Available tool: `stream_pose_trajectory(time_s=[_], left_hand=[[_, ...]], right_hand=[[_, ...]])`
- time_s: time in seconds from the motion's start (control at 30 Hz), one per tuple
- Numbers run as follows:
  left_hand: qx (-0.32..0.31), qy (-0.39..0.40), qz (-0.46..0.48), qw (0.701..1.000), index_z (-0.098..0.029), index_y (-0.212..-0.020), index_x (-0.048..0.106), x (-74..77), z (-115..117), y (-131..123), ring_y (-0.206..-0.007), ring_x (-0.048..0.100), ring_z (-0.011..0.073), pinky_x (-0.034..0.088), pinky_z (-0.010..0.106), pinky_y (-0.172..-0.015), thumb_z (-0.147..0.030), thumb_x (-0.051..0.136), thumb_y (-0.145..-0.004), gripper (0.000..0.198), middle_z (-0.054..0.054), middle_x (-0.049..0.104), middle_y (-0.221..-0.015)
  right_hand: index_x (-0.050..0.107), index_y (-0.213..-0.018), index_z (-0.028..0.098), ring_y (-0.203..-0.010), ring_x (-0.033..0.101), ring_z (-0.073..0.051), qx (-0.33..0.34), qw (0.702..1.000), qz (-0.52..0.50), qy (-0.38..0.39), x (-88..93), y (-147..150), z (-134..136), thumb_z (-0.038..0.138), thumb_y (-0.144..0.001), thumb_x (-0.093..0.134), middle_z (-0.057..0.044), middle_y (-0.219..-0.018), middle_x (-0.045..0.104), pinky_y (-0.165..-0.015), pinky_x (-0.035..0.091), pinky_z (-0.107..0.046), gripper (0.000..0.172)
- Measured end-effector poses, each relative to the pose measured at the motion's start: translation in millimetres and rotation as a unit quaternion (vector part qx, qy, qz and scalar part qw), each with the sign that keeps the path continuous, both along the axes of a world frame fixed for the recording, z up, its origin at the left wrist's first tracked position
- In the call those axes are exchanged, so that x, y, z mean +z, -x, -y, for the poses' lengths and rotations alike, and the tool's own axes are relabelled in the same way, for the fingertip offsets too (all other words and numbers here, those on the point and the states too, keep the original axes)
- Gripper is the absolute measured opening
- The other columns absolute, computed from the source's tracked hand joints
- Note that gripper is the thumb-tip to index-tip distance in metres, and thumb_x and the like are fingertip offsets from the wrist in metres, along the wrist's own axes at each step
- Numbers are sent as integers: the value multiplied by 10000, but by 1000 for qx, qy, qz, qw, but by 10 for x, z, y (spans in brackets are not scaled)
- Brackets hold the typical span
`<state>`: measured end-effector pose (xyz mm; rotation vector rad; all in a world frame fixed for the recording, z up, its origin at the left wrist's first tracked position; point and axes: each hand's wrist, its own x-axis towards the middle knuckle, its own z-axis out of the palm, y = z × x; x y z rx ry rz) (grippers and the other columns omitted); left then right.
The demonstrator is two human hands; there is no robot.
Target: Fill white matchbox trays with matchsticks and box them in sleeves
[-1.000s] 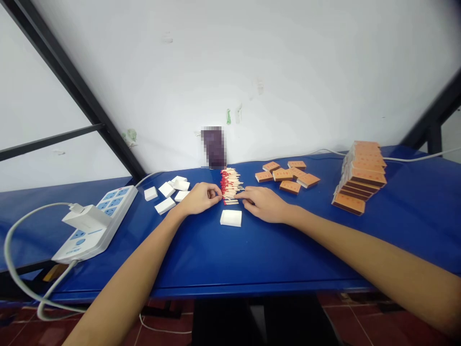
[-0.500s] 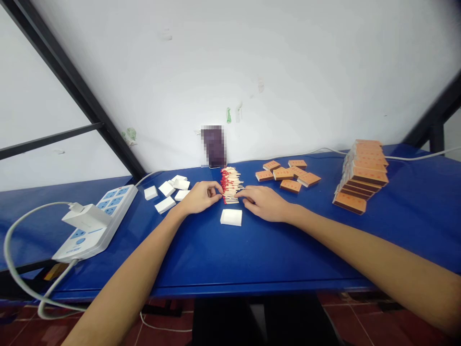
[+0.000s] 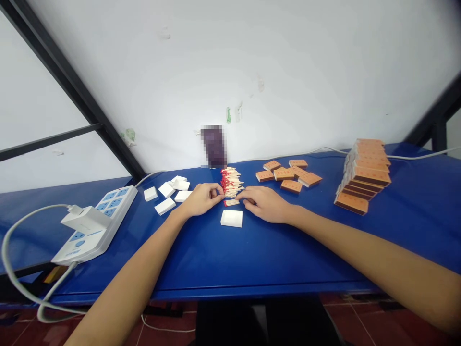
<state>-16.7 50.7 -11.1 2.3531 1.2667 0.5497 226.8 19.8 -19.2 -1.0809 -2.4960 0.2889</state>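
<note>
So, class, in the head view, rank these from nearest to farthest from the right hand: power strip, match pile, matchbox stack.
1. Match pile, just left of the right hand.
2. Matchbox stack, off to the right.
3. Power strip, at the far left.

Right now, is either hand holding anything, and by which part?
Can't tell whether the matches are gripped: the left hand is at their red heads, the right hand at the bare ends.

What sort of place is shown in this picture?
It looks like a simple indoor work area, perhaps a workshop corner: a blue table carries matches, orange matchboxes and a power strip.
</note>
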Motion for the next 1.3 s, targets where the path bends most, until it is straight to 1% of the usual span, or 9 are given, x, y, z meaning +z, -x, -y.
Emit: stream_pose_trajectory(time_s=[0.2, 0.3, 0.5, 0.63, 0.77, 1.03, 1.1, 1.17, 1.3], left_hand=[[2, 3, 2, 1000, -174, -885, 654, -10, 1, -4, -561, 487, 112, 339, 228, -540, -329, 572, -866, 176, -23, 562, -626], [-5, 13, 12, 1000, -173, -879, 655, 8, 14, -7, -563, 488, 112, 345, 226, -539, -329, 580, -857, 175, -20, 569, -634], [-31, 41, 25, 998, -168, -815, 660, 46, 59, -12, -556, 470, 105, 347, 223, -532, -326, 598, -830, 171, -21, 563, -627], [-34, 45, 24, 998, -170, -804, 662, 29, 48, -6, -550, 467, 101, 343, 217, -527, -306, 606, -812, 147, -26, 555, -617], [-30, 37, 20, 999, -171, -797, 662, 1, 18, 2, -549, 470, 100, 344, 217, -533, -298, 607, -806, 139, -25, 560, -617], [-19, 35, 18, 999, -175, -810, 653, -26, 9, -6, -557, 476, 108, 335, 226, -540, -317, 592, -816, 155, -22, 563, -626], [-18, 40, 24, 999, -174, -789, 620, -16, 26, -16, -552, 456, 107, 324, 230, -536, -322, 594, -811, 152, -28, 537, -617], [-18, 36, 31, 999, -177, -727, 540, 8, 48, -25, -547, 406, 99, 301, 232, -530, -324, 610, -797, 178, -44, 472, -601], [-36, 35, 24, 998, -190, -647, 341, 71, 79, -25, -553, 273, 89, 227, 242, -523, -361, 641, -785, 371, -62, 300, -610]], right_hand=[[712, -1052, 190, -762, 575, -144, 3, 1000, -25, 11, -7, -4, 8, 146, -901, 484, -47, -915, 683, -697, 382, -258, 277], [710, -1056, 194, -773, 582, -143, 9, 999, -52, 10, -23, -11, 9, 123, -890, 483, -45, -932, 692, -701, 385, -257, 290], [728, -1071, 207, -709, 541, -126, 65, 996, -62, -6, -12, -24, 49, 96, -884, 478, -23, -814, 649, -662, 360, -241, 331], [728, -1108, 224, -655, 498, -117, 79, 995, -62, -10, 22, -14, 86, 172, -909, 525, -4, -733, 602, -633, 336, -237, 289], [729, -1097, 212, -663, 506, -116, 81, 995, -57, 9, 19, -2, 80, 263, -943, 532, -13, -763, 621, -638, 341, -239, 256], [716, -1165, 257, -672, 509, -121, 70, 997, -20, 7, -1, -1, 55, 279, -954, 521, -14, -768, 594, -629, 336, -238, 288], [720, -1161, 257, -673, 511, -121, 66, 998, -12, 2, -3, 0, 56, 261, -953, 518, -18, -772, 594, -631, 337, -239, 290], [724, -1155, 247, -676, 514, -123, 66, 998, -6, -2, -8, 1, 54, 251, -950, 518, -23, -777, 600, -631, 337, -240, 291], [728, -1142, 233, -686, 526, -123, 68, 998, -4, -8, -24, 1, 42, 233, -938, 525, -30, -802, 616, -635, 341, -241, 288]])
